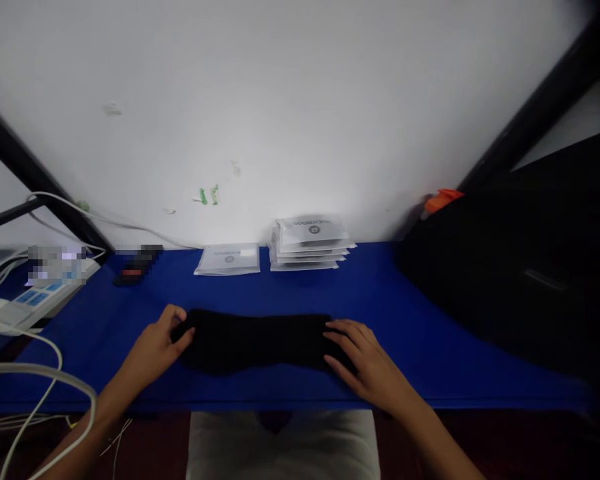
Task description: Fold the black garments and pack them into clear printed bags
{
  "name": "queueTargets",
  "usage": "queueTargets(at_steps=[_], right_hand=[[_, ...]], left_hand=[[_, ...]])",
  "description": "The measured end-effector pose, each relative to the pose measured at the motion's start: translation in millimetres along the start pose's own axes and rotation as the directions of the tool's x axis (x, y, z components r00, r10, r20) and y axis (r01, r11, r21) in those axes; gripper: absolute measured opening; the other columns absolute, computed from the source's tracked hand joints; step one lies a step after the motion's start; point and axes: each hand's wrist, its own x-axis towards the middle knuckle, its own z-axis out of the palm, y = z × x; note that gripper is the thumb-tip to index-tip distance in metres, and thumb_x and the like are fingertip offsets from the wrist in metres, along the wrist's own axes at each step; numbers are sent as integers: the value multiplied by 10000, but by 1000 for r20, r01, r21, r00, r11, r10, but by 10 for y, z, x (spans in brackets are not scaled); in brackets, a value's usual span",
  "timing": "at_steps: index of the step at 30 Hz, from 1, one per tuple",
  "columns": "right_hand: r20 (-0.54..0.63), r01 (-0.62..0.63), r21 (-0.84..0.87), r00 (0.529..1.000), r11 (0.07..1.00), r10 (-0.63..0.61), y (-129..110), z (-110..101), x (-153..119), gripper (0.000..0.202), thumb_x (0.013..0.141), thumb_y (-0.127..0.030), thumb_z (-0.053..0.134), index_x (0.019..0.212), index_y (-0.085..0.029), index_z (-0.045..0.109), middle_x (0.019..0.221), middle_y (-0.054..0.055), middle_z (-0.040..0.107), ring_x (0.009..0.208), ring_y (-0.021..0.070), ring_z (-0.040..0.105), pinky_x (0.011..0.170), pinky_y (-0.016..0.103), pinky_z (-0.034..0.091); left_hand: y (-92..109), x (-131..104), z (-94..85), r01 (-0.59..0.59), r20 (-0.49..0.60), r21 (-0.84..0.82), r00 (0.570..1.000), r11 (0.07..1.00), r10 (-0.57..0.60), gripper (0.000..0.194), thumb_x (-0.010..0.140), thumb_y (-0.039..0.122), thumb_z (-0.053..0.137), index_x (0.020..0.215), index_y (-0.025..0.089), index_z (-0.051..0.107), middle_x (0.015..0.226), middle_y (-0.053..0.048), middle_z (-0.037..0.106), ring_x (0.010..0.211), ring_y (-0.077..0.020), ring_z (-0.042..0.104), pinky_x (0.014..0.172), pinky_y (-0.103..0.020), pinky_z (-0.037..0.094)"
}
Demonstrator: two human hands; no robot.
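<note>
A long, flat piece of black cloth [260, 340] lies crosswise near the front of the blue table, wider at its ends than in its middle. Its left end is pinched between the thumb and fingers of my left hand [157, 347]. My right hand [363, 360] rests on the right end of the cloth, fingers spread and lying flat. Behind the cloth are a stack of several white packets [310, 243] with dark printing and one single packet [229, 260] to the stack's left.
A blue table [380, 293] backs onto a white wall. To the left are a white power strip [45, 297], cables and a dark, partly blurred object [137, 265]. A large black mass [510, 267] covers the right side, with something orange [443, 201] behind it.
</note>
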Motion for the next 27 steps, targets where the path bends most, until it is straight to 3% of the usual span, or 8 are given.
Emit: queueTargets(at_steps=[4, 8, 10, 12, 16, 19, 23, 27], right_hand=[[8, 6, 32, 1000, 999, -6, -15, -25, 1, 327, 908, -359, 597, 1200, -212, 599, 1229, 149, 620, 1170, 307, 563, 957, 507, 500], [26, 6, 37, 1000, 999, -7, -27, -42, 0, 320, 905, -367, 601, 1191, -222, 611, 1223, 135, 634, 1170, 302, 571, 976, 514, 491], [38, 0, 39, 999, 999, -1, -34, -44, -3, 315, 913, -364, 590, 1196, -226, 609, 1222, 136, 636, 1166, 305, 574, 978, 528, 486], [54, -10, 43, 999, 999, 8, -41, -45, -5, 305, 922, -358, 577, 1195, -225, 605, 1215, 137, 637, 1158, 303, 578, 976, 532, 486], [74, -21, 49, 997, 999, 17, -54, -43, -1, 282, 936, -352, 560, 1178, -212, 597, 1200, 134, 634, 1152, 292, 573, 978, 522, 486], [72, -17, 58, 997, 998, 13, -55, -41, 6, 271, 937, -351, 559, 1168, -214, 597, 1186, 129, 635, 1137, 287, 575, 972, 518, 488], [60, -13, 62, 998, 998, 10, -52, -41, 14, 254, 937, -346, 557, 1151, -216, 604, 1165, 122, 637, 1107, 279, 586, 953, 503, 500], [57, -4, 52, 998, 999, 1, -59, -41, 15, 240, 943, -346, 549, 1129, -206, 611, 1147, 120, 641, 1091, 273, 592, 943, 484, 507]], left_hand=[[157, 137, -116, 52, -348, -57, 935, 997, -69, 414, 781, 484, 630, 1085, 240, 492, 847, 6, 640, 675, -196, 647, 590, -288, 492], [354, 212, 33, -160, -561, -70, 822, 985, 94, 376, 807, 402, 636, 1118, 222, 522, 1010, -38, 624, 927, -218, 648, 811, -329, 529], [445, 199, 178, -312, -471, -48, 845, 949, 254, 273, 843, 336, 603, 1088, 225, 552, 1024, -43, 640, 955, -215, 644, 866, -347, 520], [520, 158, 309, -454, -246, -39, 868, 890, 432, 226, 858, 308, 606, 1071, 235, 584, 1035, -45, 666, 974, -220, 642, 882, -362, 515], [577, 55, 405, -608, 146, -83, 776, 790, 613, 249, 890, 335, 625, 1127, 262, 604, 1127, -40, 686, 1076, -227, 623, 997, -414, 453], [510, 23, 385, -560, 43, -87, 824, 824, 565, 222, 963, 313, 502, 1169, 269, 570, 1162, -43, 671, 1117, -214, 605, 1032, -424, 428], [320, 31, 452, -325, -230, 16, 919, 946, 320, 411, 904, 443, 553, 1246, 218, 509, 1246, -119, 586, 1187, -295, 539, 1015, -493, 436], [182, 18, 587, -139, -205, 99, 966, 985, 157, 573, 782, 610, 630, 1152, 177, 570, 1262, -155, 554, 1212, -377, 495, 981, -573, 430]])
